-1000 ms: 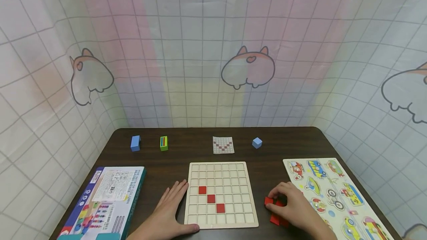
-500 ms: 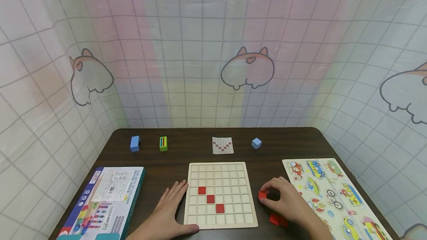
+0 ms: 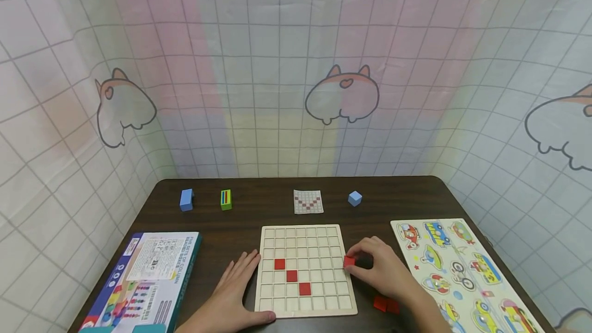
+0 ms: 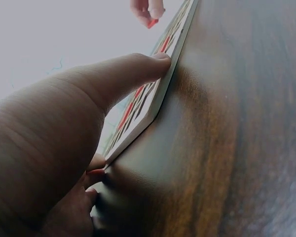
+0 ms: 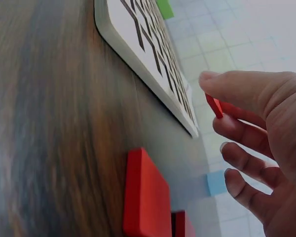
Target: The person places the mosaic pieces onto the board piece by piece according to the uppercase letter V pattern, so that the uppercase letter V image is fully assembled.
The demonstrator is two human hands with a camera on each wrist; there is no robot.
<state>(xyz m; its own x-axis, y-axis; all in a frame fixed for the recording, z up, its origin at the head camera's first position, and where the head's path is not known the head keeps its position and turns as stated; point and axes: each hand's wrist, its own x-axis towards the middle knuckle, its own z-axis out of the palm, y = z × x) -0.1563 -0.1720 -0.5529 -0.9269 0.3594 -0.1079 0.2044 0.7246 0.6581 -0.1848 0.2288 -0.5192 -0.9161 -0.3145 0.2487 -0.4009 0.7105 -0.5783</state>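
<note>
A cream grid board (image 3: 319,246) lies mid-table with three red square tiles set in its cells on a diagonal, one being the tile (image 3: 279,264). My left hand (image 3: 233,294) rests along the board's left side, fingers straight and thumb at the near left corner; the left wrist view shows the thumb (image 4: 133,69) on the board's rim. Between thumb and fingers my right hand (image 3: 380,266) pinches a red tile (image 3: 349,261) at the board's right edge. In the right wrist view that tile (image 5: 214,105) is raised above the table.
Loose red tiles (image 3: 386,304) lie right of the board. A picture puzzle board (image 3: 455,271) is at the right, a boxed set (image 3: 157,266) at the left. Along the back are a blue block (image 3: 187,200), a green block (image 3: 225,200), a pattern card (image 3: 308,202) and a blue cube (image 3: 354,198).
My right hand has taken a red tile from the loose ones and carried it left and away from me to the board's right edge. The left hand stays in place.
</note>
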